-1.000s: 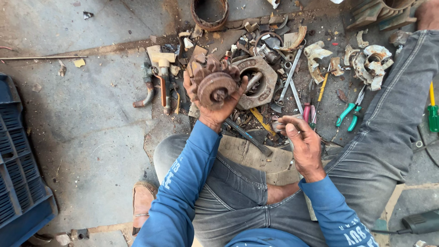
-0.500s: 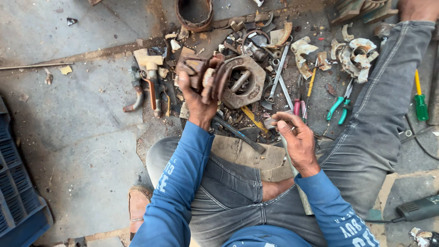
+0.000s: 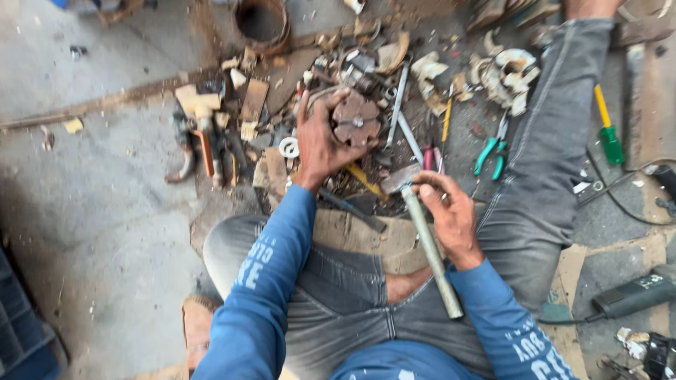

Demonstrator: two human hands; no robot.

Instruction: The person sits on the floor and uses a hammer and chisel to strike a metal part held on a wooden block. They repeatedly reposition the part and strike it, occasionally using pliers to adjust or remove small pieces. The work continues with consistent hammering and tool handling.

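Hands, two: one rusty rotor (image 3: 355,119), one hammer (image 3: 428,243).

One view only — a head-worn camera looking steeply down over the seated person's lap and legs at the concrete floor (image 3: 105,211). It sits close, at arm's reach, facing forward — the far scatter of parts runs off the top edge.

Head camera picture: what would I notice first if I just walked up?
First, the left hand gripping a round rusty metal part over a heap of scrap at top centre. Next, the right hand holding a hammer with a grey metal handle above the lap. Green-handled pliers lie to the right.
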